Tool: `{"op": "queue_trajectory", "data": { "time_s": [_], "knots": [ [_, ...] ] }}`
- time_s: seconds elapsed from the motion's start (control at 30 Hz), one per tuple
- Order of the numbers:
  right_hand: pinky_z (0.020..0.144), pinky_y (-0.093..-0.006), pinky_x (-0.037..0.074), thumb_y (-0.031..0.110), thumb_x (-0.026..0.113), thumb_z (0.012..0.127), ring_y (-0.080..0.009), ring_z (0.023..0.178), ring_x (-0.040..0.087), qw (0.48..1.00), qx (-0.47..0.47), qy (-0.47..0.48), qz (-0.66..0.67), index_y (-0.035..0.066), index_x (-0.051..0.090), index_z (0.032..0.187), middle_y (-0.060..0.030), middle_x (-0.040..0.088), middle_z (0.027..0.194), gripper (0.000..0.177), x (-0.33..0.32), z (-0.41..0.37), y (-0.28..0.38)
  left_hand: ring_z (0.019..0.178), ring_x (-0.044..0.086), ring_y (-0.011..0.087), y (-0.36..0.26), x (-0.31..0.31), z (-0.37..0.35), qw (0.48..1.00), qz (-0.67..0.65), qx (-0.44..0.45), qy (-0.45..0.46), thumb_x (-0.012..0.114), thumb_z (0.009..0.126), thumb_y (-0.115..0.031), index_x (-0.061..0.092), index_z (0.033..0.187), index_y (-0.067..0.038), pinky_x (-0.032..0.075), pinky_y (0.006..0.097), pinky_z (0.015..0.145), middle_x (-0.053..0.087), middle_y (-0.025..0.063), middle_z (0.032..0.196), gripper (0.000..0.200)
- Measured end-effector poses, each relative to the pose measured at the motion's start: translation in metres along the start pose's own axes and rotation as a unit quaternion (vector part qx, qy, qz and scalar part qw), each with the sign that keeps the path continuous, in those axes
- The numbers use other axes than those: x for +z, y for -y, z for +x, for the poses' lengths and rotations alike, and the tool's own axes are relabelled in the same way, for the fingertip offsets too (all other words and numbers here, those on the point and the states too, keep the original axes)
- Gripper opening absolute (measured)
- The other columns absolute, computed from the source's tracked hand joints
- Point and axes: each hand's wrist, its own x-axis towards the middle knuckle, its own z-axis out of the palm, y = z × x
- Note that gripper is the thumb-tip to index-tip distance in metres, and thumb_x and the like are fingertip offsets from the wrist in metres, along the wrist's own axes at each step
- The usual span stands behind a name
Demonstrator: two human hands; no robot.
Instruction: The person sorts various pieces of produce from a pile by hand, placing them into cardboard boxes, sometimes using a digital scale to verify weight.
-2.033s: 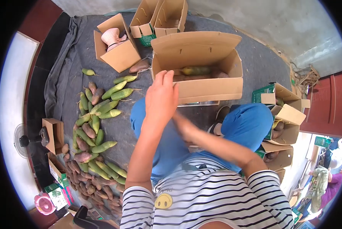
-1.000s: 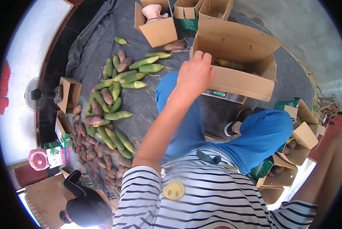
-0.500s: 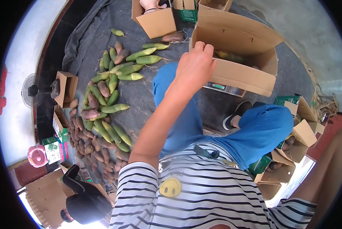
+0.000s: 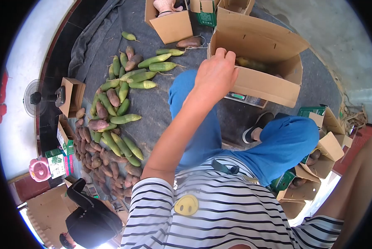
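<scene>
The box [image 4: 265, 85] stood open on a scale [image 4: 246, 98] in front of the person's knees, its flaps turned up and its near wall facing the camera. A greenish root [image 4: 252, 64] lay inside against the far wall, and the rest of the inside was hidden by the near wall. The left hand [image 4: 215, 76] was at the box's near left corner. Its fingers [image 4: 221, 53] were hooked over the rim and down inside while the palm pressed the outer face, so the hand was clasped on the wall. The thumb could not be seen. The right arm ran out of the picture at the lower right, and the right hand did not show, so I could not tell how it was held.

The person sat with both legs [image 4: 285, 141] in blue, and a sandal [image 4: 256, 124] lay just below the scale. Everything rested on a dark mat [image 4: 161, 108]. To the left of the box lay a spread of green roots [image 4: 142, 85], with brown-purple ones [image 4: 99, 124] mixed in and heaped thicker toward the lower left. A smaller carton [image 4: 169, 27] holding something pink stood beyond them, near the box's left end. More small cartons [image 4: 331, 149] clustered at the right, beside the right knee. A fan [image 4: 32, 98] stood at the far left edge, and another person in black [image 4: 90, 220] crouched at the bottom left.
</scene>
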Motion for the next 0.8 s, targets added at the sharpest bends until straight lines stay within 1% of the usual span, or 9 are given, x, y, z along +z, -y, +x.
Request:
{"op": "queue_trajectory", "data": {
  "time_s": [0.5, 0.63, 0.73, 0.8],
  "knots": [
    [0.074, -0.0270, 0.048, 0.010, 0.057, 0.087, -0.0155, 0.084, 0.061, 1.000, 0.001, -0.027, 0.012, -0.002, 0.052, 0.106, -0.0125, 0.060, 0.110, 0.023, -0.002, 0.002, 0.001, 0.084, 0.063, 0.0382, -0.002, 0.002, 0.002, 1.000, 0.002, -0.008, 0.003, 0.064, 0.083, -0.019, 0.056, 0.107, -0.001, 0.052, 0.0452, 0.071, 0.057, 0.0169, 0.108, 0.031],
    [0.075, -0.0272, 0.048, 0.009, 0.056, 0.087, -0.0158, 0.085, 0.061, 0.998, -0.006, -0.058, 0.021, -0.002, 0.053, 0.104, -0.0126, 0.060, 0.110, 0.021, -0.013, 0.001, 0.008, 0.085, 0.063, 0.0380, -0.003, 0.002, 0.002, 1.000, 0.002, -0.007, 0.001, 0.064, 0.083, -0.019, 0.056, 0.107, -0.002, 0.052, 0.0448, 0.072, 0.057, 0.0165, 0.108, 0.032],
    [0.075, -0.0274, 0.048, 0.009, 0.056, 0.087, -0.0159, 0.085, 0.061, 0.995, -0.018, -0.096, 0.027, -0.002, 0.054, 0.103, -0.0126, 0.060, 0.110, 0.019, -0.027, 0.000, 0.021, 0.086, 0.063, 0.0377, -0.005, 0.001, 0.004, 1.000, -0.005, -0.022, 0.019, 0.065, 0.083, -0.019, 0.057, 0.107, -0.002, 0.052, 0.0444, 0.073, 0.057, 0.0163, 0.108, 0.031],
    [0.075, -0.0275, 0.048, 0.008, 0.056, 0.087, -0.0161, 0.086, 0.061, 0.991, -0.029, -0.125, 0.031, -0.002, 0.054, 0.102, -0.0127, 0.060, 0.110, 0.018, -0.036, 0.000, 0.031, 0.086, 0.062, 0.0374, -0.006, 0.000, 0.002, 1.000, -0.011, -0.014, 0.012, 0.065, 0.083, -0.019, 0.057, 0.108, -0.002, 0.052, 0.0442, 0.073, 0.057, 0.0160, 0.108, 0.032]
  ]
}}
